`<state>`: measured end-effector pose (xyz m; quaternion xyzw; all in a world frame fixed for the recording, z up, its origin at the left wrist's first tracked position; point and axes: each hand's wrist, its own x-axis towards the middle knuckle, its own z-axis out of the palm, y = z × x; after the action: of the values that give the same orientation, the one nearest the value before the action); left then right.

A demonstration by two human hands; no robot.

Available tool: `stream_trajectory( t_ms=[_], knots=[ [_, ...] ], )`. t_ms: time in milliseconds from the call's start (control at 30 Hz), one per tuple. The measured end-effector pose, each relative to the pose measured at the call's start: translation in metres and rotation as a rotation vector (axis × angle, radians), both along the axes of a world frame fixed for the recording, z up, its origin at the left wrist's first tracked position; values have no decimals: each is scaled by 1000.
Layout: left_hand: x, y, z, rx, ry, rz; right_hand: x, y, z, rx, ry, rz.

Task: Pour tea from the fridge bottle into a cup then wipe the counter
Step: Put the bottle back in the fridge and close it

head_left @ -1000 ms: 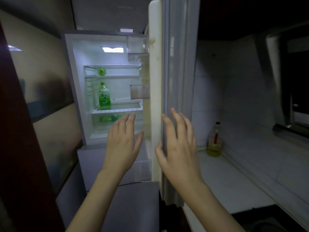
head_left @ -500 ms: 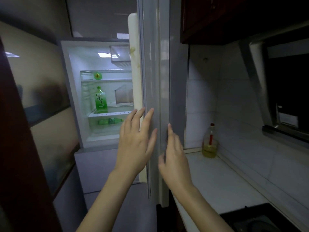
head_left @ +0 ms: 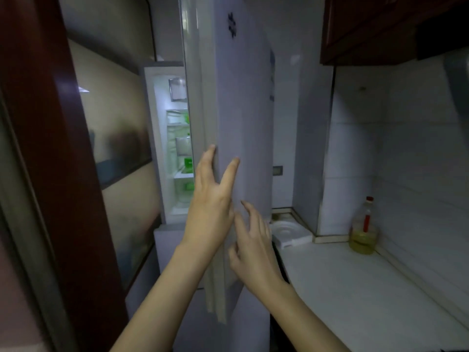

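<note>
The left hand (head_left: pixel 210 207) lies flat, fingers straight, along the edge of the smooth grey door (head_left: pixel 243 110); the right hand (head_left: pixel 256 240) is loose and spread by its face — neither grips. A white glossy desk (head_left: pixel 355 288) runs right. Beyond, the lit fridge (head_left: pixel 160 123) shows a green bottle (head_left: pixel 188 162), half hidden.
</note>
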<state>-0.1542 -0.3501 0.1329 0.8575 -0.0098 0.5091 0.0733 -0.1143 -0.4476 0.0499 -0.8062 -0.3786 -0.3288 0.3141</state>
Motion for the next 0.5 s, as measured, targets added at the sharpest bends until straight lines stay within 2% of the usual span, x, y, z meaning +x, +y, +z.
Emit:
stream_trajectory(
  t_ms=[267,500],
  knots=[
    [12,110,-5,-25,-33,92,46,100,-9,-151,-76,-98],
    [38,209,-6,-46,-8,90,90,182,7,-178,-52,-115]
  ],
)
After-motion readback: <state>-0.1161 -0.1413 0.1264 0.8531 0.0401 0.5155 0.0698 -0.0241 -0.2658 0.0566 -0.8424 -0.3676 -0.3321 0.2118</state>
